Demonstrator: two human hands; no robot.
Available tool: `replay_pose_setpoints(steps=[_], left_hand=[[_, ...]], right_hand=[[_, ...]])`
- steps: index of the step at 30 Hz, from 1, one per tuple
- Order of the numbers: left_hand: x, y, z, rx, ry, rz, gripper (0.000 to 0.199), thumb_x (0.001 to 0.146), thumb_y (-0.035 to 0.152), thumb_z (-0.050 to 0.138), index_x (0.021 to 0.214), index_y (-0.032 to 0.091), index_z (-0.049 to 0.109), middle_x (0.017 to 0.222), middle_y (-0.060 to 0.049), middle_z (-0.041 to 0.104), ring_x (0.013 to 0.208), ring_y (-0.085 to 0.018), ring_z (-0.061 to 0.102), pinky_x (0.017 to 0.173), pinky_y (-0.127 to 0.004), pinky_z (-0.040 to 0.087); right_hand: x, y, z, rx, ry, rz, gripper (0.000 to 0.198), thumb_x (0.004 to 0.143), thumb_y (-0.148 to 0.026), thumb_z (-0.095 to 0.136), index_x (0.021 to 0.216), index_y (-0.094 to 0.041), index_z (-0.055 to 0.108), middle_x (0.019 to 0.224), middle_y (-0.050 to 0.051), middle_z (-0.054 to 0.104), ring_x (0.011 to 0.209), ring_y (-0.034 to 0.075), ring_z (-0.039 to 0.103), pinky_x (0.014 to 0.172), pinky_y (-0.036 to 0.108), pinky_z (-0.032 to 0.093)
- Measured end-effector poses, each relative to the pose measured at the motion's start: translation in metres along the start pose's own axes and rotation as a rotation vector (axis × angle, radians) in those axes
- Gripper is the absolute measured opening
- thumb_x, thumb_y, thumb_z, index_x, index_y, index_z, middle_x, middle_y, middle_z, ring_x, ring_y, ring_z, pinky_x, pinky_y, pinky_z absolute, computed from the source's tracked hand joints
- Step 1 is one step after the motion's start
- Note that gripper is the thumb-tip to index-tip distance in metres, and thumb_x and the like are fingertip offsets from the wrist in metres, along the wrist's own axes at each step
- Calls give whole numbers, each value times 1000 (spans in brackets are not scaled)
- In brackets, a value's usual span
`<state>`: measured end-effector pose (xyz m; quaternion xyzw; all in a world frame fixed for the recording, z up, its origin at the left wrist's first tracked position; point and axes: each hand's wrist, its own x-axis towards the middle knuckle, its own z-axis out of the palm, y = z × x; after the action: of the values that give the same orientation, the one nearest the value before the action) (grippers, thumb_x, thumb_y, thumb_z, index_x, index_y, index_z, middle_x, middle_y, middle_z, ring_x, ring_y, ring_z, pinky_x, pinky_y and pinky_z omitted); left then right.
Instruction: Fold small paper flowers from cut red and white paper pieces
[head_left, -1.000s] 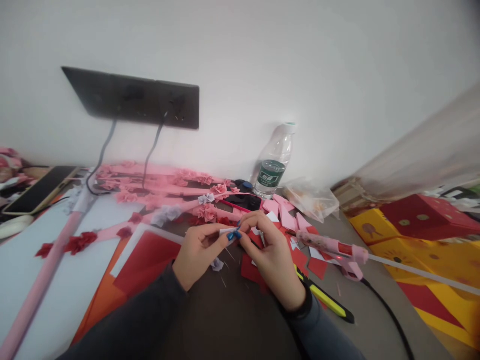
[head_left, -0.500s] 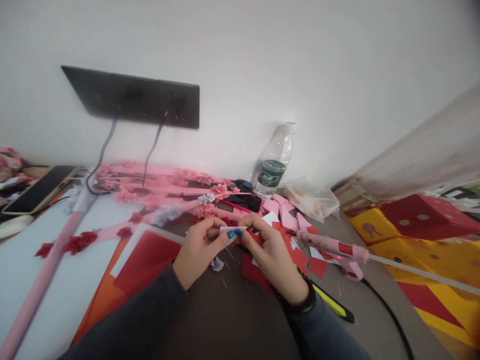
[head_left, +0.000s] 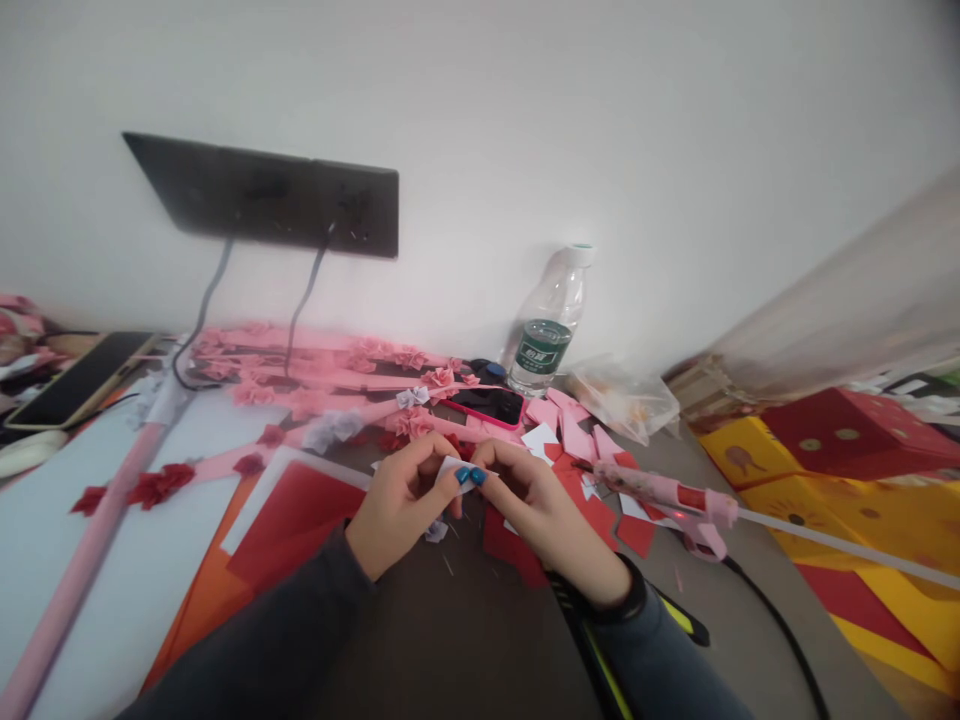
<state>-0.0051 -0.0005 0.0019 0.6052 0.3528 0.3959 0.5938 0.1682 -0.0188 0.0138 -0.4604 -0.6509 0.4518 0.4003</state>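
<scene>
Between my two hands is a small piece of white paper [head_left: 450, 468], held above the near part of the table. My left hand [head_left: 401, 505] pinches its left side between thumb and fingers. On the other side my right hand [head_left: 536, 510] grips it the same way, and the two blue-nailed thumbs nearly touch on its face. The fingertips behind the paper are partly hidden. Just below my hands lies a small greyish-white paper flower [head_left: 435, 531]. Red paper pieces [head_left: 510, 548] lie partly under my right hand.
A pink hot glue gun [head_left: 667, 492] with a glue stick lies right, its cable trailing forward. A yellow-black cutter [head_left: 682, 615] is partly behind my right sleeve. A water bottle [head_left: 546, 330], a phone [head_left: 491, 405] and pink branches with paper flowers [head_left: 300, 370] line the wall.
The white paper has turned between my fingers, from a narrow strip to a tilted piece showing more of its face. My right forearm has shifted slightly, covering more of the cutter.
</scene>
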Motion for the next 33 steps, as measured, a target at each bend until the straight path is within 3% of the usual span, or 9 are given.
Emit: replay_pose_setpoints(steps=[4, 7, 10, 17, 25, 30, 33], left_hand=[[0, -4, -2, 12, 30, 58, 17, 95, 35, 56, 98, 18, 57, 62, 3, 59, 54, -11, 56, 49, -19, 42], [0, -7, -3, 72, 79, 174, 22, 92, 28, 61, 112, 21, 55, 81, -1, 67, 72, -14, 66, 62, -22, 50], [0, -8, -5, 260, 120, 307, 17, 88, 20, 66, 104, 21, 61, 97, -4, 69, 88, -17, 67, 77, -24, 52], [1, -3, -7, 385, 128, 461, 7, 88, 17, 66, 95, 19, 68, 91, -5, 71, 88, -18, 68, 78, -27, 53], [-2, -6, -7, 299, 189, 447, 4, 88, 18, 67, 91, 20, 69, 106, -8, 74, 91, -19, 71, 73, -25, 57], [-2, -3, -8, 355, 216, 518, 7, 88, 17, 67, 85, 20, 72, 103, -7, 77, 94, -21, 73, 81, -28, 57], [-1, -1, -7, 357, 253, 464, 4, 87, 17, 68, 88, 20, 71, 96, -5, 78, 82, -18, 73, 75, -25, 58]], right_hand=[[1, 0, -1, 52, 0, 19, 28, 93, -41, 56, 74, -21, 51, 68, -2, 50, 62, 14, 44, 57, 26, 34], [1, 0, -1, 103, 61, 29, 28, 91, -41, 57, 73, -21, 51, 66, -3, 46, 59, 13, 40, 55, 26, 32], [2, -1, -1, 145, 57, 19, 28, 91, -41, 58, 73, -20, 52, 67, -3, 46, 60, 13, 41, 57, 26, 32], [2, -4, 1, 156, 47, 9, 32, 91, -50, 59, 80, -20, 55, 69, -2, 50, 61, 13, 44, 56, 25, 35], [2, -3, 2, 212, 54, 10, 37, 89, -56, 61, 78, -21, 54, 69, -2, 49, 62, 14, 45, 57, 26, 38], [1, -4, 4, 224, 22, 10, 35, 91, -54, 60, 79, -21, 53, 71, -2, 49, 63, 13, 45, 58, 25, 39], [-1, -3, 5, 208, 3, 13, 32, 92, -50, 59, 80, -21, 53, 71, -3, 49, 63, 13, 45, 58, 25, 37]])
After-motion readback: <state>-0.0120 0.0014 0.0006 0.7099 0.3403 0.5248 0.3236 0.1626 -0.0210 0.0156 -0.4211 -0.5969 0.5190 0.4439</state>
